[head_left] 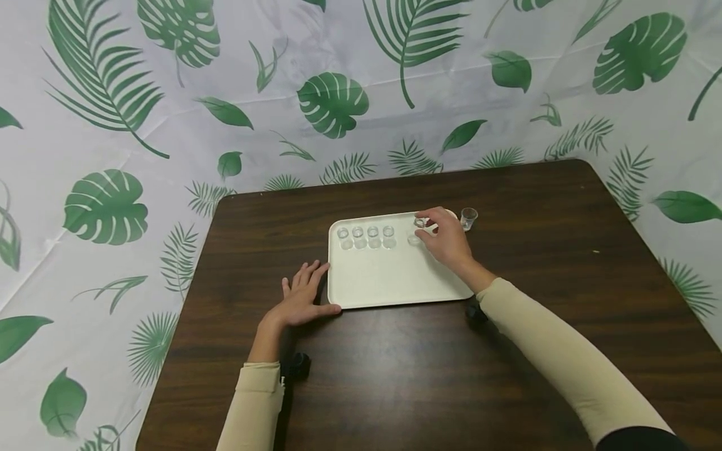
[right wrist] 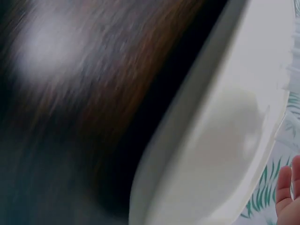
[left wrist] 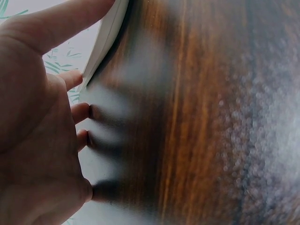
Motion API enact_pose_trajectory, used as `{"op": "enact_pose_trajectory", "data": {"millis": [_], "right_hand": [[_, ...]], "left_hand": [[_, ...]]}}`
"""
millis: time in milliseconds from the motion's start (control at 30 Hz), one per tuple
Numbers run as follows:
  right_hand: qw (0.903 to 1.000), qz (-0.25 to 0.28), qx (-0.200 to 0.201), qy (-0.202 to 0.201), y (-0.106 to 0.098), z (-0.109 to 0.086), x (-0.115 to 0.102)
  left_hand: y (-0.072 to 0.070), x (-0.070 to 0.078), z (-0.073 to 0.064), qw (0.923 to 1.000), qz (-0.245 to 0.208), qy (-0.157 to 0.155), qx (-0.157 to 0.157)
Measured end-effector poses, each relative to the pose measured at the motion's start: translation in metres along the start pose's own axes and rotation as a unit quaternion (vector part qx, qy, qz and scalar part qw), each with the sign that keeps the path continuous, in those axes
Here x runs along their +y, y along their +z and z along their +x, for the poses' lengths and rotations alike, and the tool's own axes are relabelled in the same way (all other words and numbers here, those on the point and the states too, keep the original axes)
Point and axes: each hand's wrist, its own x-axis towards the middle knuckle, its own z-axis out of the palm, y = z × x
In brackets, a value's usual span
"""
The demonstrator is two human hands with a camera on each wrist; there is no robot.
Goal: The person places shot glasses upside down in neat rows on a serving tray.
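Note:
In the head view a cream tray (head_left: 383, 275) lies on the dark wooden table. Along its far side several small clear cups (head_left: 373, 235) stand in a row. My right hand (head_left: 447, 241) reaches over the tray's right part, thumb and fingertips pinching another small clear cup (head_left: 414, 239) by its upper part. The left hand (head_left: 301, 304) has its fingers spread, with the thumb along the tray's front left corner and fingertips at its left edge. In the left wrist view those fingertips (left wrist: 82, 112) touch the table beside the tray. Only a few right fingers (right wrist: 284, 185) show in the right wrist view.
One more clear cup (head_left: 468, 218) stands on the table (head_left: 564, 250) just beyond the tray's far right corner. A white cloth (head_left: 271, 119) with green leaf prints hangs behind the table and along its sides.

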Motion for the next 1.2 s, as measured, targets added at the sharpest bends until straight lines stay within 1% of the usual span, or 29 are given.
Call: {"op": "enact_pose_trajectory", "data": {"millis": [233,467,867,1200], "right_hand": [[1.0000,0.001,-0.004,-0.005,0.014,0.001,0.001],[0.9998,0.003,-0.021,-0.005,0.021,0.000,-0.001],[0.9993,0.006,-0.032,-0.016,0.026,-0.003,-0.006],[0.9990,0.021,-0.038,-0.006,0.027,-0.002,-0.006]], "left_hand": [[0.000,-0.001,0.001,1.0000,0.006,-0.001,-0.001],[-0.002,0.001,0.000,1.0000,0.006,-0.003,0.001],[-0.003,0.004,0.000,0.9998,0.014,-0.011,-0.005],[-0.002,0.002,-0.001,0.9998,0.013,-0.012,-0.003]]}}
